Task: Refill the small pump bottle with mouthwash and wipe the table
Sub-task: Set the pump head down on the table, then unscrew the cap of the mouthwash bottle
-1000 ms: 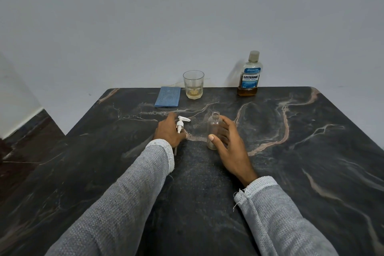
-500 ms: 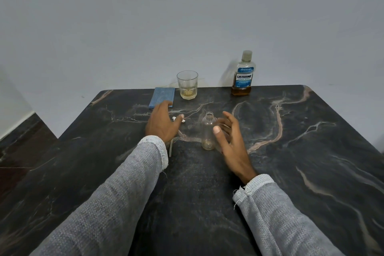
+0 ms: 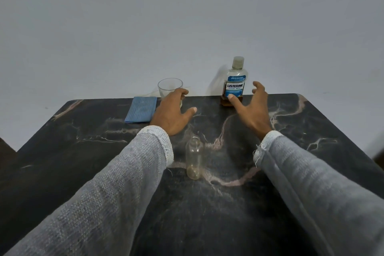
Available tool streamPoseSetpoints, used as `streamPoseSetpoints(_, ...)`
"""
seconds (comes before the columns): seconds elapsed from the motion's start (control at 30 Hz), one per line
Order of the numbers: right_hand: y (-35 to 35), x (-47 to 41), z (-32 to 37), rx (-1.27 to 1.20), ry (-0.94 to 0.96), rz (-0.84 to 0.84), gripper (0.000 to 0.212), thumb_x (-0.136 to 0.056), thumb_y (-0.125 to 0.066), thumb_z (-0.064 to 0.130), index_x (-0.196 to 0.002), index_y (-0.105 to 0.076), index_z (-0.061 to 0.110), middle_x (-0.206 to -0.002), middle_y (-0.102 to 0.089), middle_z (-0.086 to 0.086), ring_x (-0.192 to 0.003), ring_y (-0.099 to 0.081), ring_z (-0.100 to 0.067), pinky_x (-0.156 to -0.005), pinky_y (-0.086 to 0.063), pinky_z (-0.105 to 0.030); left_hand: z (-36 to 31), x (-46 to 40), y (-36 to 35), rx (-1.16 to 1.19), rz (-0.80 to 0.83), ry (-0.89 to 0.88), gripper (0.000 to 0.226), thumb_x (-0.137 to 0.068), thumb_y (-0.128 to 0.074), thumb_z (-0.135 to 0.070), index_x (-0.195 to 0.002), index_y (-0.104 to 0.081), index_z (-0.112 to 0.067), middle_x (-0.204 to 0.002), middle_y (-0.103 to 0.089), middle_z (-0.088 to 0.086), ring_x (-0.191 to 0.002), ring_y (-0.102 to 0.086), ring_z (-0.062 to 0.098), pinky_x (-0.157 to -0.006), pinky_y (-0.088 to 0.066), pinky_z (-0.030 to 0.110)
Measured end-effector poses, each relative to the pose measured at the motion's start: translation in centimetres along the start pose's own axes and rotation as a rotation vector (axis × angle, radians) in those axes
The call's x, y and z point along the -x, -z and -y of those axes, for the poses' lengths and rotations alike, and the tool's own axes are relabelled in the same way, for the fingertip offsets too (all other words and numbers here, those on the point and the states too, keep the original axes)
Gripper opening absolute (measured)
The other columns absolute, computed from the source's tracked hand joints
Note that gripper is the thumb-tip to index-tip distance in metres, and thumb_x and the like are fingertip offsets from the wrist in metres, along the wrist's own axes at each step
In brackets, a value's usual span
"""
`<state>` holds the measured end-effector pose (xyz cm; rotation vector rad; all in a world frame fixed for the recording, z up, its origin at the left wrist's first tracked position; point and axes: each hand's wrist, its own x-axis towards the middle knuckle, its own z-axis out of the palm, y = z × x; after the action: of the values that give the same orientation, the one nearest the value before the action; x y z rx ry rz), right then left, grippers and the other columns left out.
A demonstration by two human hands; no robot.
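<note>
- At far worktop (image 3: 311, 151) edge: right hand (image 3: 252, 110) fingers spread, nearing mouthwash bottle (image 3: 234, 83), not gripping.
- Left hand (image 3: 171, 113) fingers loose, at glass (image 3: 169, 89).
- Uncapped pump bottle (image 3: 194, 160) stands near-centre.
- Grip mid-label, lift upright.

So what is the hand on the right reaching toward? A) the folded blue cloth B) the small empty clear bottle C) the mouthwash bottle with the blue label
C: the right hand is spread open right by the clear mouthwash bottle with the blue label, at the far edge of the dark marble table.
</note>
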<state>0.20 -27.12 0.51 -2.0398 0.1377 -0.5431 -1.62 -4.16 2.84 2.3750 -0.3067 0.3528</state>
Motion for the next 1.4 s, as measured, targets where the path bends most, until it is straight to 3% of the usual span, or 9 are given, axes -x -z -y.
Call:
streamPoseSetpoints(0.1,-0.6,-3.4,0.0,0.081,-0.005,-0.017,0.091,-0.081,-0.074,0.044,-0.150,-0.021,0.015,-0.151,-0.028,-0.013,-0.138,-0.034,-0.030,-0.111,-0.035,-0.042,0.7,-1.0,-0.7,0.012,0.017,0.003,0.054,-0.087,-0.067,-0.036,-0.134,-0.046,-0.021,-0.132,-0.057,0.000,-0.116,-0.057,0.018,-0.097,-0.047,0.035)
streamPoseSetpoints(0.37,-3.0,-8.0,0.3,0.140,0.020,0.018,0.102,-0.075,-0.080,0.044,-0.150,-0.017,0.015,-0.149,-0.027,-0.014,-0.134,-0.038,-0.034,-0.110,-0.039,-0.048,2.3,-2.2,-1.8,0.005,0.026,-0.003,0.053,-0.088,-0.067,-0.034,-0.134,-0.045,-0.020,-0.132,-0.057,0.002,-0.115,-0.056,0.019,-0.095,-0.045,0.032)
streamPoseSetpoints(0.73,-4.5,-8.2,-0.5,0.156,0.037,-0.110,0.077,-0.081,-0.076,0.028,-0.141,-0.028,0.017,-0.132,-0.043,-0.012,-0.115,-0.054,-0.031,-0.096,-0.045,-0.039,2.9,-1.9,-2.1,0.012,-0.003,-0.040,0.054,-0.088,-0.067,-0.036,-0.135,-0.046,-0.021,-0.125,-0.058,-0.005,-0.100,-0.049,0.006,-0.087,-0.042,0.025)
streamPoseSetpoints(0.9,-3.6,-6.7,-0.3,0.162,0.097,-0.110,0.076,-0.078,-0.076,0.025,-0.139,-0.031,0.017,-0.128,-0.045,-0.010,-0.110,-0.054,-0.028,-0.089,-0.044,-0.031,2.8,-1.1,-1.0,0.049,0.009,-0.012,0.052,-0.087,-0.069,-0.033,-0.133,-0.047,-0.020,-0.127,-0.060,-0.002,-0.110,-0.058,0.013,-0.093,-0.047,0.028)
streamPoseSetpoints(1.03,-1.6,-4.1,0.3,0.123,0.115,-0.085,0.076,-0.077,-0.077,0.028,-0.137,-0.033,0.020,-0.129,-0.045,-0.006,-0.104,-0.051,-0.018,-0.094,-0.050,-0.037,2.1,0.5,0.4,0.091,-0.008,0.018,0.050,-0.087,-0.069,-0.033,-0.131,-0.048,-0.021,-0.128,-0.061,0.000,-0.112,-0.060,0.018,-0.096,-0.049,0.034)
streamPoseSetpoints(1.4,5.8,8.0,2.8,0.002,0.108,-0.010,0.081,-0.075,-0.081,0.032,-0.139,-0.032,0.022,-0.131,-0.052,-0.002,-0.109,-0.056,-0.015,-0.089,-0.047,-0.025,-1.6,10.8,2.9,0.265,-0.100,0.063,0.041,-0.087,-0.070,-0.025,-0.125,-0.054,-0.023,-0.109,-0.060,-0.012,-0.095,-0.061,0.004,-0.079,-0.050,0.018)
